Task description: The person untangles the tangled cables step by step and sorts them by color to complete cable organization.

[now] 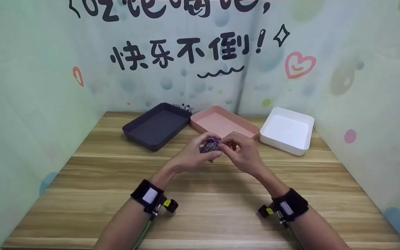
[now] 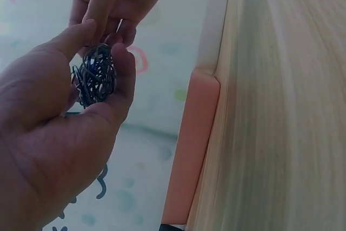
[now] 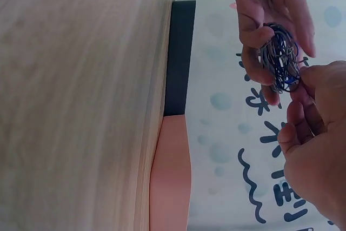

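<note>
A tangled bundle of thin blue and grey wires (image 1: 209,146) is held up above the table between both hands. My left hand (image 1: 191,155) grips it, thumb on one side and fingers curled round the other. From the right, my right hand (image 1: 246,152) pinches at the bundle's edge with thumb and index finger. Loops of the wires (image 2: 97,77) show clearly in the left wrist view, where a thin strand runs toward the right hand's fingers. In the right wrist view the wires (image 3: 279,58) lie in the left palm.
Three shallow trays stand along the back of the wooden table (image 1: 200,208): a dark one (image 1: 155,126) at left, a pink one (image 1: 217,119) in the middle, a white one (image 1: 286,130) at right. A printed cloth wall (image 1: 172,93) rises behind them.
</note>
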